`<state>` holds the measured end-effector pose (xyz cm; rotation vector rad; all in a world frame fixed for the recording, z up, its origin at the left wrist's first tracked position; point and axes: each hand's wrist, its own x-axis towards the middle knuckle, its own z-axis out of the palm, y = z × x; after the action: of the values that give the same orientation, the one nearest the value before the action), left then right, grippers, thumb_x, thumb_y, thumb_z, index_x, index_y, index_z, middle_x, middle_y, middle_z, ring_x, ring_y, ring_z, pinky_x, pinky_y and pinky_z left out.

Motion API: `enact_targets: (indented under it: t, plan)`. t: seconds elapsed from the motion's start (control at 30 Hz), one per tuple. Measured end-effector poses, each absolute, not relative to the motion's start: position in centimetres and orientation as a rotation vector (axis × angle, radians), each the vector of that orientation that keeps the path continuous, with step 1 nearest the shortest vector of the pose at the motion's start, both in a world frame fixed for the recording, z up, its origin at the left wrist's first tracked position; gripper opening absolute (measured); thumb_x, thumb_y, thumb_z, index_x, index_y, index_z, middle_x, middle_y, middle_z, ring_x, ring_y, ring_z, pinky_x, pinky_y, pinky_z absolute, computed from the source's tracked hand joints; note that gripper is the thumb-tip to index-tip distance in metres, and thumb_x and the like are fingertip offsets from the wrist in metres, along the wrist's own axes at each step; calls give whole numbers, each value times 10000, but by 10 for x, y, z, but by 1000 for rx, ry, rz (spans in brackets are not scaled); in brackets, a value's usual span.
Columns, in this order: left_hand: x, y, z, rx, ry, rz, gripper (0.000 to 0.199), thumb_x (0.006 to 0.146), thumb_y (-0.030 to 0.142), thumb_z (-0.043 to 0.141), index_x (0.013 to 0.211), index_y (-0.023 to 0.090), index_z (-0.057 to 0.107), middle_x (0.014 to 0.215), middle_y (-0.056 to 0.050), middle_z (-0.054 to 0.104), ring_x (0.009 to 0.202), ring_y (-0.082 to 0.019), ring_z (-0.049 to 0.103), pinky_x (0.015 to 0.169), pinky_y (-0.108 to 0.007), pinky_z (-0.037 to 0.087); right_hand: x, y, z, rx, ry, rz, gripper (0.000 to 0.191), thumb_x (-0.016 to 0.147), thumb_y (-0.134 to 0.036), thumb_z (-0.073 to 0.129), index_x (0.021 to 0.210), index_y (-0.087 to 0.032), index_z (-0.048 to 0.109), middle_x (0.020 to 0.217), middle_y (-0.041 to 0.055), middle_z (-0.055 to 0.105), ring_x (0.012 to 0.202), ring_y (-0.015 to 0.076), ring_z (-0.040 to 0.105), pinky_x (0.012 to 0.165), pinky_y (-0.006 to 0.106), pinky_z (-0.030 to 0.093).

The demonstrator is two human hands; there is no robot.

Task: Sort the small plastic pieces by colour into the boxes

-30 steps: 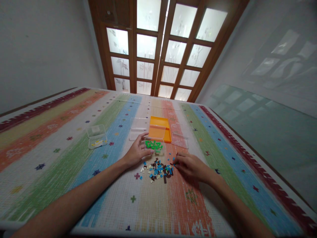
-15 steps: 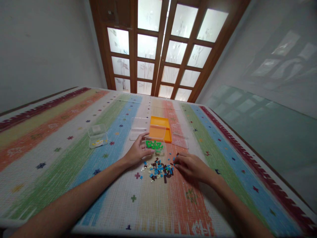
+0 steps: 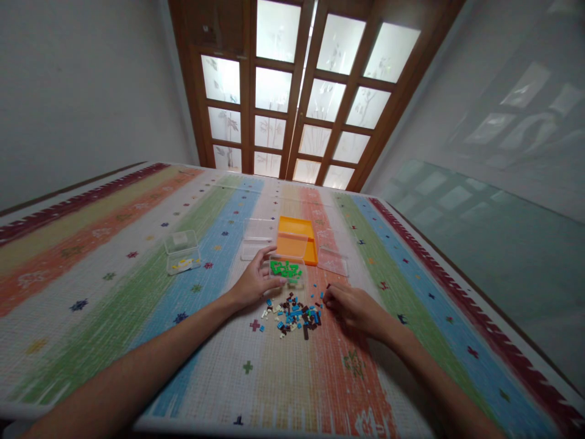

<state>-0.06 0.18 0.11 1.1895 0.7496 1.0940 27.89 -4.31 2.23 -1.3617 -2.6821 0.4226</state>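
A small clear plastic box (image 3: 298,281) holds a heap of green toy bricks (image 3: 286,269). My left hand (image 3: 252,281) grips its left end, thumb at the near side and fingers at the far side. Just in front of the box, a loose pile of tiny blue, brown and cream toy bricks (image 3: 295,314) is spread on the cloth. At the pile's right edge rests my right hand (image 3: 350,306), its fingers pinched together. Whatever sits between those fingertips is too small and hidden to make out.
Behind the box stands an open orange box (image 3: 297,224). Clear trays (image 3: 256,249) lie left of it, and a clear lid (image 3: 333,261) to its right. Farther left is an open clear box (image 3: 183,261) with yellow and white pieces. A striped tablecloth (image 3: 219,378) covers the table.
My right hand has shifted very slightly and its fingers have drawn closer together at the pile's edge. My left hand keeps its grip on the box. The view has tilted a little.
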Motion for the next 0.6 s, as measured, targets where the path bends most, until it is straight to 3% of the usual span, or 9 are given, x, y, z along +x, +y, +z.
enact_targets:
  t: [0.33,0.6]
  plan:
    - [0,2,0,1184,740,1078,775,652,138,836,1310,274,448,1295,-107,507,1026,-244,681,956,-485,528,267,-29,48,-1217,-2471,406,143,986,-242,439,930,-195,561,856,59,661,739,168,588,652,274,400]
    - [0,1,2,1181,717,1084,790,636,135,849,1309,259,456,1311,-135,504,1056,-255,655,936,-468,533,232,8,55,-1071,-2454,332,101,944,-213,516,900,-176,598,801,45,637,705,157,555,672,274,409]
